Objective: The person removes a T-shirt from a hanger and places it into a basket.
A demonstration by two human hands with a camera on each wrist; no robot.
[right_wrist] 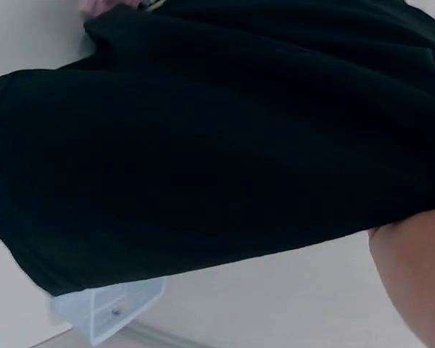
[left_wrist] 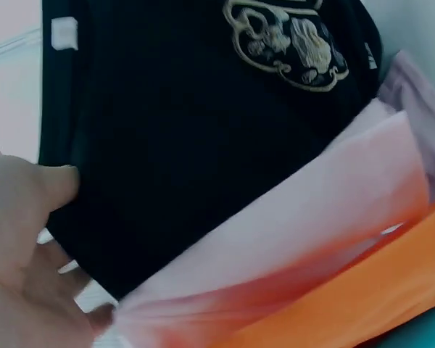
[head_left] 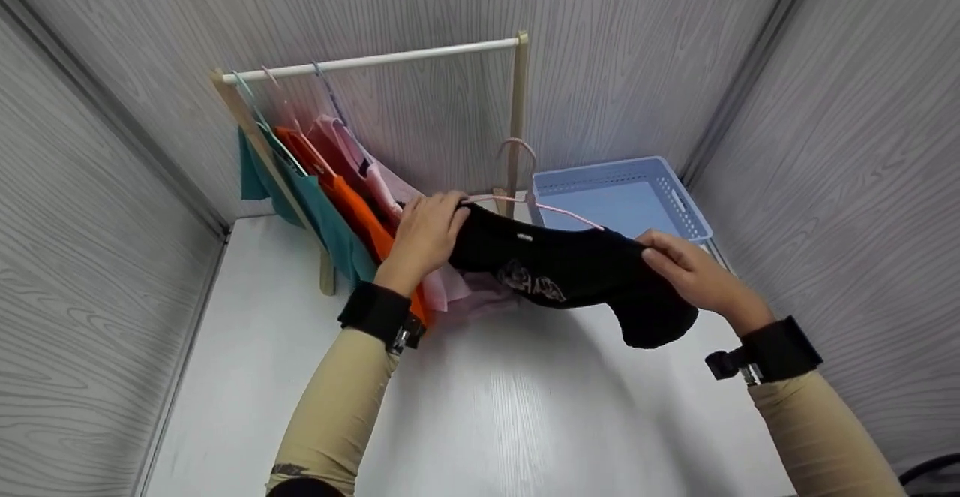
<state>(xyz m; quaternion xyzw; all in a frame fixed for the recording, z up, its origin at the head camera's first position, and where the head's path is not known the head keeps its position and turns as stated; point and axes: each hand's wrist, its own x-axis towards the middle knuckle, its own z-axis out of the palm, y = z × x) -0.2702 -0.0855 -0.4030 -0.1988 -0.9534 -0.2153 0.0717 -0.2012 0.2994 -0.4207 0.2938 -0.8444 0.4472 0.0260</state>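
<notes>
From the head view, the left hand (head_left: 424, 234) grips one shoulder of a black shirt (head_left: 570, 268), fingers curled over the cloth beside the end of a pink hanger (head_left: 525, 200), while the right hand (head_left: 686, 268) pinches the opposite shoulder; the shirt hangs between them, above the white table (head_left: 487, 407) and in front of the rack (head_left: 517, 106). The hanger's hook stands up near the rack's right post, its arms partly inside the neck. Teal, orange and pink clothes (head_left: 337, 197) already hang at the left of the rail, and a blue basket (head_left: 622, 197) sits behind the right hand. The step in hand looks like seating the shirt on the hanger, and it would go best with both shoulders kept level and the cloth taut, so that the hanger's ends slide fully into the shoulders without the collar bunching. In the left wrist view, the thumb (left_wrist: 54, 185) presses the black cloth at its edge, the gold print (left_wrist: 290, 40) showing above and pink and orange garments just below; the grip looks firm. The right wrist view is nearly filled by the black shirt's sleeve (right_wrist: 203, 145), with a corner of the basket (right_wrist: 109, 308) beneath; the fingers barely show here, so their hold cannot be judged from this view.
</notes>
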